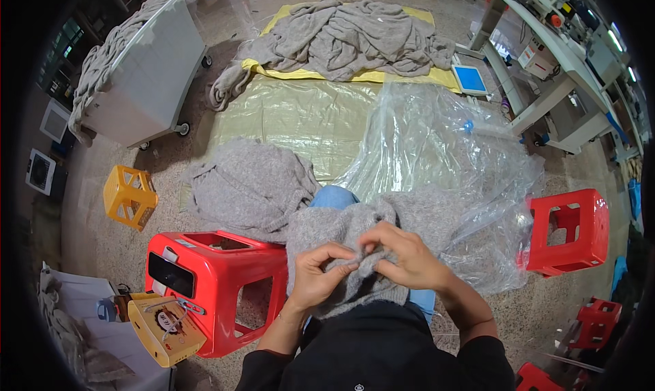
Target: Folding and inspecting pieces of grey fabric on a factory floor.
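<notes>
Two bare hands are busy with one soft gray knit (368, 292), which lies across the person's lap in the lower middle of the frame. The left hand (317, 275) has its grip clamped on a small fold of the knit, pinched between thumb and finger. The right hand (409, 258) is just beside it, and its grip is also closed on the cloth, with the thumb and a bent finger on the fold. Blue pants (334, 197) peek out by the knit. Left of the lap is a big round heap of gray cloth (249, 183). At the lower left, a red stool (218, 254) has a dark phone (172, 276) on it, and near the phone are a small metal tool (191, 306) and a yellow box (164, 326). A little orange stool (129, 196) stands higher up on the left. In the upper left, a white cart (150, 77) on wheels has gray cloth hanging over its side. At the top middle, a long messy pile of gray cloth (348, 36) lies on a yellow sheet (300, 74). Shiny clear plastic (423, 132) spreads over the floor right of the middle. Another red stool (570, 230) is at the right, and a white desk (556, 53) with machines on it fills the upper right.
</notes>
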Tool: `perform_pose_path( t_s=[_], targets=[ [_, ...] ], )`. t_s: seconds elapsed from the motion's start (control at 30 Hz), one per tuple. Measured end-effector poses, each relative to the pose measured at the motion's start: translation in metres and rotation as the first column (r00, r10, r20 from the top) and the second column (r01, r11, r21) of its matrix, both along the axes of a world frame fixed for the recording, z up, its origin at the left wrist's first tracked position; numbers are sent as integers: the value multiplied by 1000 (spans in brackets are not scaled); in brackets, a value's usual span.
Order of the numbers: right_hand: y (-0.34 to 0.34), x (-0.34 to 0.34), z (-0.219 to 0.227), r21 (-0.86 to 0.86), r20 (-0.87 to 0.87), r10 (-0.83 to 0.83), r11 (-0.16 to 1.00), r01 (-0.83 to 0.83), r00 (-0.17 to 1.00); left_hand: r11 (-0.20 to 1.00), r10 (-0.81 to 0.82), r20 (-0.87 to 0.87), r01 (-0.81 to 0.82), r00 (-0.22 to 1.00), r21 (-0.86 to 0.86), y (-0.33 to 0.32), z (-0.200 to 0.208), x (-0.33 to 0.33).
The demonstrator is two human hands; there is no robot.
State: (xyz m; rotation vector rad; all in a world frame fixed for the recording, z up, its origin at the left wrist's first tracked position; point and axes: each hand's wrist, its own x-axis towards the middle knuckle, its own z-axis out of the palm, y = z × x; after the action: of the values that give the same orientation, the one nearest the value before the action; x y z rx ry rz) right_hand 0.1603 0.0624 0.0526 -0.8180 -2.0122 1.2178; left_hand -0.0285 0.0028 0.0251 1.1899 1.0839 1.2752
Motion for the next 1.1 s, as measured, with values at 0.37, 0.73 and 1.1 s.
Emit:
perform_pose_path(
  t_s=[0.37,0.73,1.1],
  targets=[
    [4,-1,5,-159,61,176,974,-165,982,994,20,-120,-7,993,106,-1,5,-1],
    [-10,-5,-6,176,124,34,983,-56,992,988,152,-30,-152,988,-24,-2,5,5],
    [-21,-13,-13,415,8,-116,904,102,993,876,297,-374,-95,879,472,-1,0,4]
  ],
)
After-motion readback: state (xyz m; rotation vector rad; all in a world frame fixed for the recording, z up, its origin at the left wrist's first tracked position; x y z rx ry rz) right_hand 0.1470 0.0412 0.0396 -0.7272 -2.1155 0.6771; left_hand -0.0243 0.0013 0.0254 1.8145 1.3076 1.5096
